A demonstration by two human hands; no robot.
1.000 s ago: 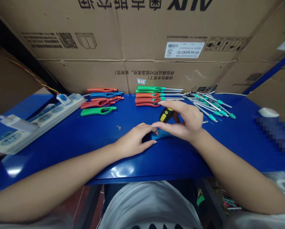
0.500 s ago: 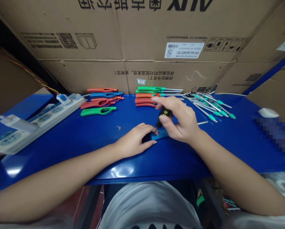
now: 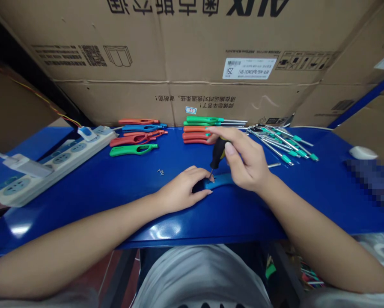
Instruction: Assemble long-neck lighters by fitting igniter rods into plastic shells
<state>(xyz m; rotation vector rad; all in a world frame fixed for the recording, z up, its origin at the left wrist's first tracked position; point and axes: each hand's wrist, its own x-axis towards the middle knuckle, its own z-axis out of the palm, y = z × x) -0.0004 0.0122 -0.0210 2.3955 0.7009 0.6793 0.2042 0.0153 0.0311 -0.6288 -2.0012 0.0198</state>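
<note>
A blue long-necked lighter (image 3: 224,179) lies on the blue table, its metal tube poking out to the right behind my wrist. My left hand (image 3: 192,188) is closed on the lighter's handle end, thumb and fingers on either side of it. In my right hand (image 3: 246,158) is a black and yellow screwdriver (image 3: 218,153), tilted, with its thin shaft reaching down to the handle end by my left fingertips. Whether the tip sits in a screw is too small to tell. Several small screws (image 3: 160,172) lie left of my left hand.
Coloured lighter shells (image 3: 134,149) line the back left, and lighters with metal tubes (image 3: 204,120) the back middle. Loose metal tubes (image 3: 284,143) are heaped at right. A power strip (image 3: 60,162) runs along the left, and a cardboard wall (image 3: 121,96) closes the back.
The screwdriver's handle has turned and leans more to the right, and the fingers of my right hand have shifted on it. My left hand and the lighter stay in place.
</note>
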